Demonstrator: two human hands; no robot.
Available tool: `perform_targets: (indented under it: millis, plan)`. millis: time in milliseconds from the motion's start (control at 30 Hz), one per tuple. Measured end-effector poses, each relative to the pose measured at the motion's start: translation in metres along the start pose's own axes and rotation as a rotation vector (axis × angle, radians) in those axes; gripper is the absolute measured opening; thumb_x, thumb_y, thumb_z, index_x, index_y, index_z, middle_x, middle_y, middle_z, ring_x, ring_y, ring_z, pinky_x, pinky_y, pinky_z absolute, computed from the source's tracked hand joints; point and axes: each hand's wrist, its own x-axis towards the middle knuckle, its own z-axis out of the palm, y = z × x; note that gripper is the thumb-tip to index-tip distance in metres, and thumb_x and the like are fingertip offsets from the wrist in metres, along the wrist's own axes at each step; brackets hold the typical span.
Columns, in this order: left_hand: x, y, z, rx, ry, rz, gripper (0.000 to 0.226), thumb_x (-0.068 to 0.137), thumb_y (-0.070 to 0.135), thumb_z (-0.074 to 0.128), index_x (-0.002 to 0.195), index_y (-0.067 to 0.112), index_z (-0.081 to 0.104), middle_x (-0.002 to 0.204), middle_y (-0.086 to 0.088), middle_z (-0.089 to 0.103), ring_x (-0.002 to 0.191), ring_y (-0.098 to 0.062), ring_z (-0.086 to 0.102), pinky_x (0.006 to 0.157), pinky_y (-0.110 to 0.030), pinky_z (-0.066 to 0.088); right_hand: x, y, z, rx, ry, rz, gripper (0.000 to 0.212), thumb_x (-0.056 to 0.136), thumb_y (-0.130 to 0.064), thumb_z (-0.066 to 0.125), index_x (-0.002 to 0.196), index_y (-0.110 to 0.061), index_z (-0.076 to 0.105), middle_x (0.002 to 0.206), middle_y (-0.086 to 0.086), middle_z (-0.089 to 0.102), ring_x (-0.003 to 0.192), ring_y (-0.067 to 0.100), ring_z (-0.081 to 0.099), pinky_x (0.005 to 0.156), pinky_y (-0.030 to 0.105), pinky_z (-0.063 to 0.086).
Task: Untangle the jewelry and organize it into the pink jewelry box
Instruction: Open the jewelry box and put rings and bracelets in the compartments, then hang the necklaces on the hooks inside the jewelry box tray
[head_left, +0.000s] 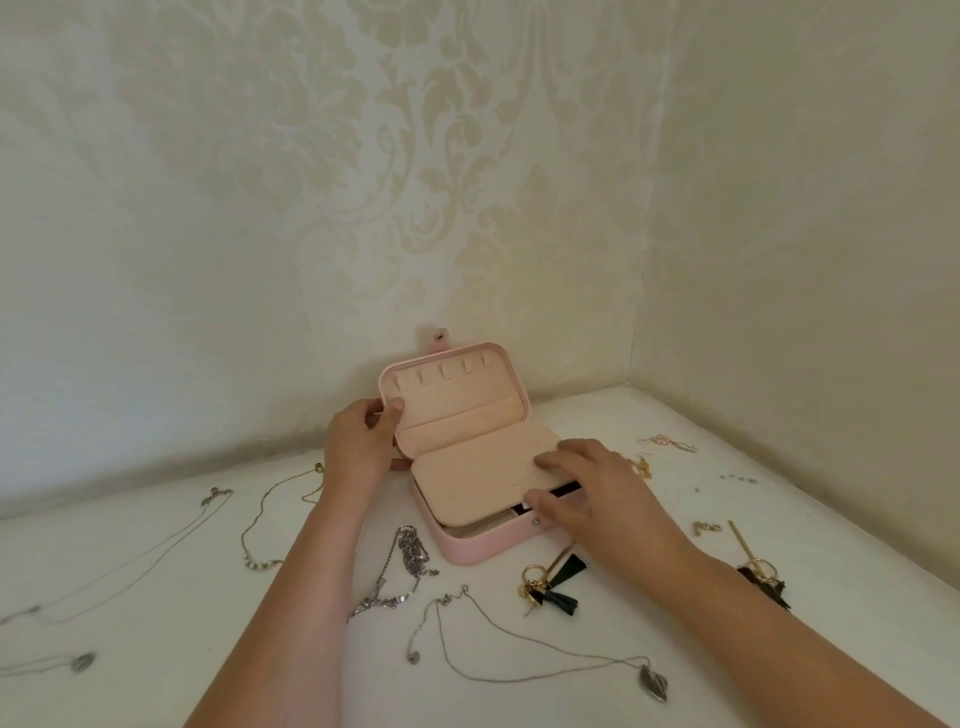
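Note:
The pink jewelry box (467, 551) lies open on the white surface, its lid (457, 384) upright with several small hooks inside. My left hand (358, 441) grips the lid's left edge. My right hand (587, 493) pinches the right side of the peach inner flap (478, 478), which lies almost flat over the base. Loose jewelry lies around the box: a bunched silver chain (410, 556), a thin necklace with a leaf pendant (652, 683), and a gold and black tassel earring (550, 584).
More thin chains (270, 514) lie on the left. A second tassel earring (761, 577), a small clasp (706, 527) and gold pieces (667, 441) lie on the right. Patterned walls meet in a corner just behind the box.

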Motion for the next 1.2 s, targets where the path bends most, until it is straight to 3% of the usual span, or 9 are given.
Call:
perform_targets:
  millis: [167, 333, 500, 633, 800, 867, 933, 1067, 1200]
  plan:
    - [-0.002, 0.006, -0.004, -0.031, 0.037, -0.039, 0.04, 0.09, 0.014, 0.061, 0.126, -0.002, 0.051, 0.109, -0.018, 0.063, 0.074, -0.024, 0.066, 0.062, -0.037, 0.059, -0.001, -0.001, 0.002, -0.097, -0.016, -0.069, 0.046, 0.092, -0.051, 0.046, 0.136, -0.036, 0.045, 0.143, -0.012, 0.034, 0.129, 0.008, 0.03, 0.098, 0.019, 0.028]
    - [-0.026, 0.018, -0.028, 0.215, 0.171, 0.084, 0.021, 0.087, 0.012, 0.062, 0.107, 0.009, 0.065, 0.094, -0.003, 0.066, 0.082, -0.025, 0.065, 0.078, -0.033, 0.051, 0.002, 0.001, 0.0, -0.112, -0.006, -0.111, 0.043, 0.093, -0.048, 0.047, 0.133, -0.033, 0.05, 0.14, -0.008, 0.041, 0.126, 0.012, 0.035, 0.095, 0.017, 0.026]
    - [-0.088, 0.02, -0.054, 0.533, 0.027, 0.149, 0.008, 0.084, 0.017, 0.067, 0.091, 0.022, 0.069, 0.087, 0.008, 0.066, 0.082, -0.012, 0.061, 0.073, -0.025, 0.042, 0.003, 0.004, 0.002, -0.114, 0.005, -0.127, 0.042, 0.094, -0.046, 0.047, 0.133, -0.031, 0.052, 0.138, -0.005, 0.043, 0.126, 0.014, 0.036, 0.096, 0.019, 0.027]
    - [-0.136, 0.01, -0.068, 0.658, -0.086, 0.252, 0.021, 0.089, 0.027, 0.063, 0.109, 0.025, 0.067, 0.102, 0.012, 0.059, 0.096, -0.008, 0.057, 0.08, -0.02, 0.039, 0.002, 0.004, 0.002, -0.118, -0.007, -0.125, 0.042, 0.095, -0.045, 0.045, 0.134, -0.03, 0.05, 0.141, -0.004, 0.041, 0.127, 0.016, 0.036, 0.099, 0.022, 0.029]
    - [-0.178, -0.014, -0.089, 0.671, -0.287, 0.246, 0.055, 0.094, 0.056, 0.029, 0.14, 0.03, 0.041, 0.143, 0.019, 0.038, 0.135, 0.0, 0.033, 0.109, -0.012, 0.021, -0.004, 0.002, -0.002, -0.092, -0.036, -0.124, 0.043, 0.096, -0.042, 0.044, 0.136, -0.028, 0.048, 0.144, -0.002, 0.039, 0.13, 0.018, 0.035, 0.104, 0.027, 0.028]
    - [-0.191, -0.02, -0.099, 0.71, -0.342, 0.271, 0.079, 0.081, 0.075, 0.004, 0.145, 0.035, 0.027, 0.146, 0.026, 0.02, 0.137, 0.012, 0.01, 0.108, -0.005, 0.0, -0.006, 0.002, -0.002, -0.098, -0.037, -0.124, 0.044, 0.096, -0.043, 0.045, 0.136, -0.027, 0.048, 0.143, -0.002, 0.039, 0.13, 0.019, 0.035, 0.104, 0.027, 0.028]
    - [-0.2, -0.023, -0.108, 0.696, -0.356, 0.277, 0.087, 0.075, 0.081, -0.004, 0.142, 0.037, 0.028, 0.143, 0.031, 0.018, 0.131, 0.022, 0.004, 0.105, 0.001, -0.002, -0.007, 0.001, -0.001, -0.101, -0.032, -0.122, 0.044, 0.095, -0.043, 0.046, 0.136, -0.027, 0.047, 0.143, -0.001, 0.039, 0.129, 0.019, 0.035, 0.104, 0.028, 0.029]
    - [-0.202, -0.019, -0.121, 0.545, -0.236, 0.249, 0.034, 0.091, 0.048, 0.05, 0.119, 0.033, 0.062, 0.123, 0.029, 0.05, 0.116, 0.023, 0.036, 0.091, 0.003, 0.028, -0.008, -0.001, 0.001, -0.122, -0.044, -0.104, 0.047, 0.093, -0.044, 0.049, 0.137, -0.026, 0.046, 0.144, 0.0, 0.038, 0.13, 0.02, 0.034, 0.104, 0.032, 0.03]
    - [-0.186, -0.01, -0.132, 0.493, -0.201, 0.134, 0.015, 0.079, 0.029, 0.074, 0.093, 0.029, 0.069, 0.095, 0.016, 0.056, 0.086, 0.013, 0.047, 0.073, -0.003, 0.033, -0.008, -0.002, 0.003, -0.127, -0.046, -0.093, 0.048, 0.092, -0.045, 0.05, 0.136, -0.026, 0.047, 0.143, 0.0, 0.039, 0.131, 0.021, 0.034, 0.105, 0.033, 0.031]
